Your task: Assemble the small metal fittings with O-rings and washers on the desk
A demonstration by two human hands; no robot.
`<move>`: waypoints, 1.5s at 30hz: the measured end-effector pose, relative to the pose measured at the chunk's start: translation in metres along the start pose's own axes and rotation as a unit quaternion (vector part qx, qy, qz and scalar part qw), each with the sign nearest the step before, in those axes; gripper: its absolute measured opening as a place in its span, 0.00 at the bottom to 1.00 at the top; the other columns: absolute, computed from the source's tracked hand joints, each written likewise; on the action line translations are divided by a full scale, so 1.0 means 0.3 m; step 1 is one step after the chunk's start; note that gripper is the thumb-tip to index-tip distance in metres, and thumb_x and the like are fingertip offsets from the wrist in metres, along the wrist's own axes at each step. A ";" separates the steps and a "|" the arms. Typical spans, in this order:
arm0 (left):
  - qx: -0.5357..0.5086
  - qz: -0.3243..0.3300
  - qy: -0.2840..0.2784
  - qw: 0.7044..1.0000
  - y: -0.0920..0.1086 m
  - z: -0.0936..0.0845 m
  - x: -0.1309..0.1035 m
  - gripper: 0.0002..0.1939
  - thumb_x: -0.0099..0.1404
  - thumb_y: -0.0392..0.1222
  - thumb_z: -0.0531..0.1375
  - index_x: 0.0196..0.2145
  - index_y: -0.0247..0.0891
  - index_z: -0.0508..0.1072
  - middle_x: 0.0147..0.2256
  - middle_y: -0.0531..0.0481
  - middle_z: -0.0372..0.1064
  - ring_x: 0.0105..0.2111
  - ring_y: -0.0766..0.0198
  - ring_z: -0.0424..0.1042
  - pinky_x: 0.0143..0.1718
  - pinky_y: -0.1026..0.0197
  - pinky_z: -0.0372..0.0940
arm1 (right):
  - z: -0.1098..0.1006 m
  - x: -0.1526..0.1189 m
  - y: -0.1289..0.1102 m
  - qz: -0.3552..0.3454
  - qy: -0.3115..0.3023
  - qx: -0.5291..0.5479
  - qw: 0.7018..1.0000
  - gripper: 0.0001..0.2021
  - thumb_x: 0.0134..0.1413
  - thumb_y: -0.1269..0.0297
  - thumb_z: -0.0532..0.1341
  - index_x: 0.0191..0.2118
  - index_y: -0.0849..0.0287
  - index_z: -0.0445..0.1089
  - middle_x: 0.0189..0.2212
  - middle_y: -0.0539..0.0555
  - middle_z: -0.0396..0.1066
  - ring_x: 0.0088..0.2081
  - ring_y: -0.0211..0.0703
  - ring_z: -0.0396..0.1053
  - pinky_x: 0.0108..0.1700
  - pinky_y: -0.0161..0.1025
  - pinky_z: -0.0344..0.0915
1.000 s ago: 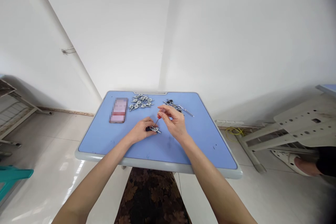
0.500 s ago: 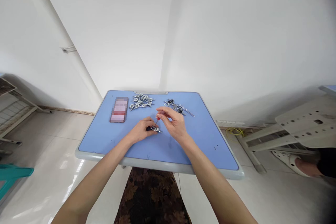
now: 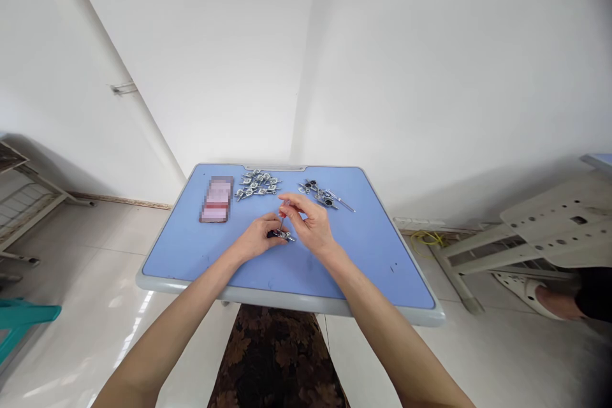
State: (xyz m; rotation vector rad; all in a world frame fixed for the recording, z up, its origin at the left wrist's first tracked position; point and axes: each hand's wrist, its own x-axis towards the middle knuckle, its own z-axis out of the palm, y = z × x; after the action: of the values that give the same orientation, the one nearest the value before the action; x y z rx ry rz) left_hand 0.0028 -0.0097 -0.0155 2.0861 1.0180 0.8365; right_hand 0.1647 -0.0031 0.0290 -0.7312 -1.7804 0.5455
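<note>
Metal part (image 3: 285,236): low over the middle of the bench (image 3: 335,268), at your left fingertips, a dark piece beside it half hidden by the fingers. Your left hand (image 3: 258,236) has its grip pinching the part from the left, thumb on the near side, fingers on the far side. Screwdriver (image 3: 282,223): shaft slants steeply down to the part; too small to tell whether the tip is seated. Your right hand (image 3: 308,220) has its grip pinching the red-and-clear handle, thumb against fingers.

Beyond your hands, far edge: a larger pile (image 3: 262,180) of similar metal pieces. To its right, a smaller pile (image 3: 327,203), some pieces with black round centers, a slim rod (image 3: 340,199) lying just beside. Phone (image 3: 216,201) flat at left, screen blurred out.

Off the bench: white wall (image 3: 229,64) behind, teal stool (image 3: 29,313) low at left, yellow cable (image 3: 427,241) on the floor at right. Farther right, someone's pale shoe (image 3: 526,293).
</note>
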 end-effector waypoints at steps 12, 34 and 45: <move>0.009 0.002 0.025 1.000 0.018 0.006 0.001 0.06 0.59 0.39 0.64 0.35 0.35 0.77 0.35 0.48 0.68 0.35 0.62 0.69 0.39 0.61 0.64 | 0.013 -0.001 -0.012 -0.004 0.045 -0.042 0.998 0.07 0.59 0.66 0.57 0.41 0.56 0.71 0.30 0.52 0.73 0.30 0.39 0.72 0.35 0.37 0.70; 0.011 -0.013 0.029 0.999 0.039 0.002 0.001 0.07 0.57 0.34 0.63 0.35 0.36 0.77 0.35 0.48 0.69 0.34 0.63 0.69 0.38 0.61 0.64 | -0.052 0.006 0.003 0.002 0.017 -0.011 1.000 0.09 0.62 0.64 0.52 0.44 0.56 0.68 0.27 0.50 0.69 0.27 0.37 0.69 0.36 0.38 0.70; 0.004 -0.020 0.024 0.999 0.036 0.001 0.001 0.07 0.57 0.35 0.64 0.36 0.35 0.78 0.36 0.48 0.69 0.36 0.62 0.69 0.41 0.60 0.64 | -0.054 0.023 -0.007 0.053 0.037 0.057 0.996 0.05 0.57 0.67 0.58 0.39 0.57 0.69 0.28 0.49 0.69 0.27 0.35 0.71 0.33 0.36 0.71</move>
State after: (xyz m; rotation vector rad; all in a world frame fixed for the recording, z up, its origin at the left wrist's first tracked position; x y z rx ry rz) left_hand 0.0077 -0.0149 -0.0072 2.0540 1.0870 0.8678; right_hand 0.1781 0.0003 0.0402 -0.7600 -1.6349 0.6782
